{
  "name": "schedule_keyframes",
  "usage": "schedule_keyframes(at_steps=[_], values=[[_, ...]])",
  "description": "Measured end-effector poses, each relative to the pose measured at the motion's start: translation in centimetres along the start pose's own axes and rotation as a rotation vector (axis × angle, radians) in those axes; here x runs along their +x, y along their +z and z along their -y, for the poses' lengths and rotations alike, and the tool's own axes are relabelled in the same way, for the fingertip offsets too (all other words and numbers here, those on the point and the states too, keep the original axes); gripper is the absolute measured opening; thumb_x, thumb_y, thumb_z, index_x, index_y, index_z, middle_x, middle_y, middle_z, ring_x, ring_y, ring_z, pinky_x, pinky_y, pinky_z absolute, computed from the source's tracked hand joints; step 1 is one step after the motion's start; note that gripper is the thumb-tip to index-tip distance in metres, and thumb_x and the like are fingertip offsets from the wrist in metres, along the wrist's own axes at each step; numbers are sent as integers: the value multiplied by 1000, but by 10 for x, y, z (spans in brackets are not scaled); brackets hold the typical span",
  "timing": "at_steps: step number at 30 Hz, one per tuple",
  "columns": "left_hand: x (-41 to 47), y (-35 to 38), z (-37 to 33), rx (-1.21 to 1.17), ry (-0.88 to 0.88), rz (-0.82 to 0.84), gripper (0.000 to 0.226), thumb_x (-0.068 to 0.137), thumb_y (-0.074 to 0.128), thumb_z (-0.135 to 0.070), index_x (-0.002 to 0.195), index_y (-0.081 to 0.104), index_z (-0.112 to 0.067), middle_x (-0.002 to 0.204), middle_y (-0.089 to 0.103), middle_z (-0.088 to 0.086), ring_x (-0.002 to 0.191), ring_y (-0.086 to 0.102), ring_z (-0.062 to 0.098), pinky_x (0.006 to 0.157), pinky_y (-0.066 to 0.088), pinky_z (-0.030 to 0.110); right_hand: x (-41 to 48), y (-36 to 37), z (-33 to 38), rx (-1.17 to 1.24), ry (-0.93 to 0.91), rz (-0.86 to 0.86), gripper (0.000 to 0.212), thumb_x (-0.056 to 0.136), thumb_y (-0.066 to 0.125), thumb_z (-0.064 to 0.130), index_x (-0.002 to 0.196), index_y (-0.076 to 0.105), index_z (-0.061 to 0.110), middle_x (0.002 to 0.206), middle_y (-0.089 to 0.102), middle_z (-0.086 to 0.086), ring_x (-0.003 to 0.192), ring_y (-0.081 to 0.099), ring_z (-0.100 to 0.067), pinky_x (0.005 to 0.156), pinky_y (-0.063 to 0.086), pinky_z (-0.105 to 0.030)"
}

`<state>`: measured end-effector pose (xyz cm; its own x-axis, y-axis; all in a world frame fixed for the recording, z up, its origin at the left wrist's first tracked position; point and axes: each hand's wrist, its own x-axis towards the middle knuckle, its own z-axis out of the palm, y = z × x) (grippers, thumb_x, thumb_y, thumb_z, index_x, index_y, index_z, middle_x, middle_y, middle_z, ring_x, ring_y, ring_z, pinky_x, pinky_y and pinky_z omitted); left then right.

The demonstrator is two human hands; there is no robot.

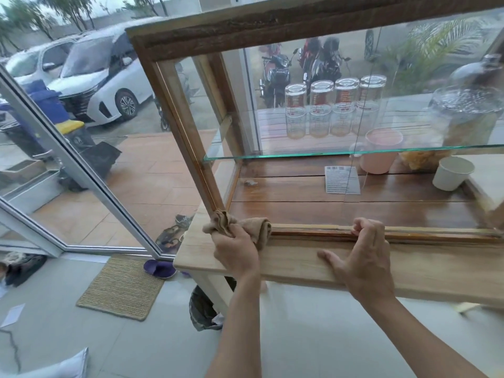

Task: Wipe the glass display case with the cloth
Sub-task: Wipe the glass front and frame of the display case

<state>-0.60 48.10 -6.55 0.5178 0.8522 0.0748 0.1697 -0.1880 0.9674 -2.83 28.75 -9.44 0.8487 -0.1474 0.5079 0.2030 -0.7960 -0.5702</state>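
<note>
Head view, left to right. Cars (90, 77) parked beyond a glass door (68, 156); a woven mat (121, 286) and a purple slipper (159, 268) on the floor. Wood-framed glass case (272, 23) standing on a pale wooden surface (300, 263). Left hand (236, 251) at the case's lower left corner, grip closed around a bunched tan cloth (240, 225), pressing it against the base of the corner post and the bottom sliding track. Right hand (362, 255) further along that track, fingertips hooked over the rail, thumb spread flat on the surface, pinching nothing. Inside, on the glass shelf (313, 154): four upturned glasses (335, 107) in a row, then a large clear jar (466, 115) at far right. Below, on the dark wooden floor of the case: a printed card (342, 179), a pink mug (380, 151), a white paper cup (451, 173). Motorbikes (300, 66) visible through the back pane.
</note>
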Motion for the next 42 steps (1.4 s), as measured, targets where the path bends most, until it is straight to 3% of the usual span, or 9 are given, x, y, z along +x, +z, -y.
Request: schedule_keyframes(at_steps=[3,7,13,18,23,30,33,36,42], values=[[-25,18,-19,-25,-160,87,30,100,48,-18,124,49,0,118,65,21,108,63,37,82,43,27,0,3,0,-17,4,1,89,52,93,35,117,42,3,110,44,-8,97,52,-29,87,46,-45],[-70,27,-20,-8,-33,227,35,97,52,-17,127,51,0,112,68,21,104,64,38,83,48,35,0,2,-5,-39,-3,13,86,53,92,30,119,41,5,113,45,-8,99,54,-30,86,44,-42],[1,16,-11,-98,-318,-50,37,99,49,-23,129,44,-1,116,65,23,105,64,38,82,47,33,0,3,-2,-61,0,-17,89,52,91,42,117,42,6,110,44,-4,96,50,-24,86,44,-37],[-78,36,-27,-44,-161,227,41,98,50,-16,135,41,-1,123,61,23,110,61,40,86,42,31,0,3,-6,-62,-3,4,87,55,89,36,120,39,8,114,44,-5,102,54,-28,87,42,-36],[-7,15,-10,-129,-240,8,38,99,51,-20,132,43,-4,124,62,16,107,62,32,88,45,28,0,2,-3,-56,5,-13,89,53,90,43,119,41,8,112,45,-3,100,53,-24,88,43,-33],[-80,37,-26,-37,-49,336,42,94,55,-25,133,45,-12,112,66,11,102,65,32,86,49,32,1,2,-6,-42,8,-6,87,57,88,41,121,40,8,114,44,-4,103,53,-26,88,39,-33],[-28,22,-13,-96,60,148,48,94,48,-40,132,46,-11,115,68,13,99,67,30,88,54,39,0,1,-4,-28,11,3,89,54,89,43,120,41,8,114,44,-3,101,55,-26,89,42,-35],[-11,13,-6,-81,-28,39,44,98,51,-23,136,38,-6,122,63,18,102,65,30,85,47,29,0,3,-3,-42,17,-16,89,53,90,41,119,42,7,111,44,-3,100,52,-24,89,40,-32],[-57,28,-25,-93,82,243,46,99,52,-11,141,35,-6,107,64,8,97,68,21,74,43,11,1,0,-5,-43,5,-3,90,53,90,43,121,41,9,113,45,-3,102,55,-24,89,36,-27]])
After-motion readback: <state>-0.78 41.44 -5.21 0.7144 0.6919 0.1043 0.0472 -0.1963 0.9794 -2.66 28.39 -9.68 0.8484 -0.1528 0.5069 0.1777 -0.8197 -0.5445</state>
